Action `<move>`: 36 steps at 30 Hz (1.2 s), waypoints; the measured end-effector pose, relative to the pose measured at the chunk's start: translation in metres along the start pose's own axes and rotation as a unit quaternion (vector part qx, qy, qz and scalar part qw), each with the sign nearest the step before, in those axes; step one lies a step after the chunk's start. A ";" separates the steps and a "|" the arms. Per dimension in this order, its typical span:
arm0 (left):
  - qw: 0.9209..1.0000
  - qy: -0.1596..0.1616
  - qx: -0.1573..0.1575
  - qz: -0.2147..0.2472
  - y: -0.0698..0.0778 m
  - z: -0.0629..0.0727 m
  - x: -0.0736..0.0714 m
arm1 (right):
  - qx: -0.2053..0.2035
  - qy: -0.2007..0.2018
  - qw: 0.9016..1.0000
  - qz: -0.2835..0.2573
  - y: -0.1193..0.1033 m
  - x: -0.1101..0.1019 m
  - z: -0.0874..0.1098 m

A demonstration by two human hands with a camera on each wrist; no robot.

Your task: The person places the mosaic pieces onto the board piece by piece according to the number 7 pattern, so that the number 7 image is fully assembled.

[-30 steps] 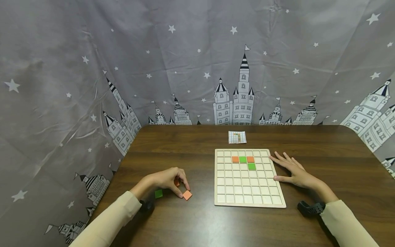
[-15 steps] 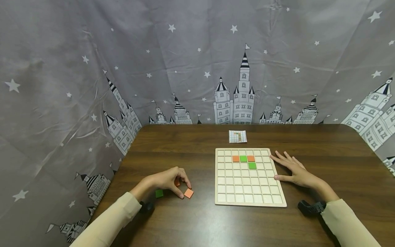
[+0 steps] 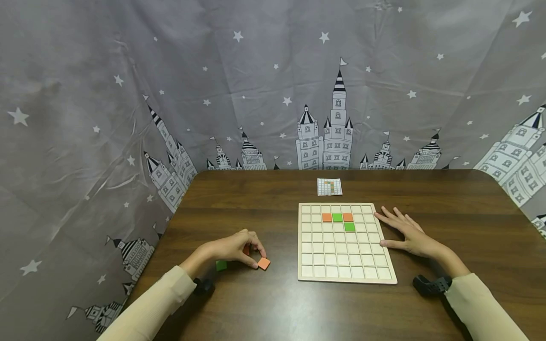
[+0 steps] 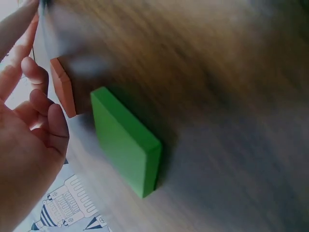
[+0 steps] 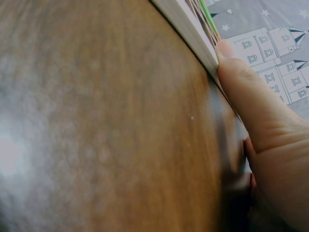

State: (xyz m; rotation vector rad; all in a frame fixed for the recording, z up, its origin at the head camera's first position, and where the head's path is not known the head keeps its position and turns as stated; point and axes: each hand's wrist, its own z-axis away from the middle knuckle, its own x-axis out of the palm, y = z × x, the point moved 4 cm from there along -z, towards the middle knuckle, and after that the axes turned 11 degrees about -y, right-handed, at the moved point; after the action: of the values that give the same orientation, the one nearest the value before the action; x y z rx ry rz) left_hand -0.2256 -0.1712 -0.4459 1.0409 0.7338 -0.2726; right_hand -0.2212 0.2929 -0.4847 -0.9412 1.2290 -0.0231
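My left hand [image 3: 236,247] pinches an orange square tile [image 3: 264,264] between thumb and index finger, left of the pale wooden grid board [image 3: 304,272]. Behind those fingers a second orange tile [image 3: 246,249] shows in part. A green tile [image 3: 221,265] lies by the wrist; the left wrist view shows this green tile [image 4: 125,142] close up, with an orange tile [image 4: 63,87] beyond it near the curled fingers. My right hand [image 3: 409,237] lies with spread fingers at the board's right edge, the thumb [image 5: 241,84] touching its side in the right wrist view.
In the board's upper part sit an orange tile [image 3: 327,217], a green tile [image 3: 337,217], another orange tile [image 3: 348,217] and, below that one, a green tile [image 3: 350,227]. A small printed card [image 3: 329,187] lies behind the board. A grey castle-print curtain [image 3: 256,85] hangs past the table.
The left hand has slid the pinched orange tile slightly right and away from me, towards the board. The right hand stays at the board's edge.
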 end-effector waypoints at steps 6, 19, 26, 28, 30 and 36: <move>0.998 0.036 -0.014 0.057 -0.001 -0.007 -0.006 | -0.003 0.000 1.000 -0.001 0.000 -0.001 0.000; 0.989 0.090 -0.049 0.103 0.023 -0.041 -0.017 | 0.001 0.002 1.000 0.001 0.000 -0.001 0.001; 0.984 0.113 -0.061 0.123 0.033 -0.062 -0.019 | 0.001 0.001 1.000 0.000 0.000 -0.001 0.000; 0.983 0.116 -0.057 0.128 0.036 -0.069 -0.019 | 0.002 0.000 1.000 -0.001 0.000 -0.001 0.000; 0.983 0.120 -0.054 0.132 0.040 -0.077 -0.020 | 0.004 -0.002 1.000 -0.001 0.001 -0.001 0.000; 0.980 0.133 -0.049 0.140 0.048 -0.101 -0.021 | 0.004 -0.002 1.000 0.002 0.002 -0.001 -0.001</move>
State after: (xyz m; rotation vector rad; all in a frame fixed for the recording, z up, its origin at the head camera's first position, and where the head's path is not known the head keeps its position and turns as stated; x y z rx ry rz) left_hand -0.2583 -0.0637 -0.4292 1.0835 0.8209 0.1468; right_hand -0.2232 0.2948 -0.4850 -0.9322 1.2269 -0.0233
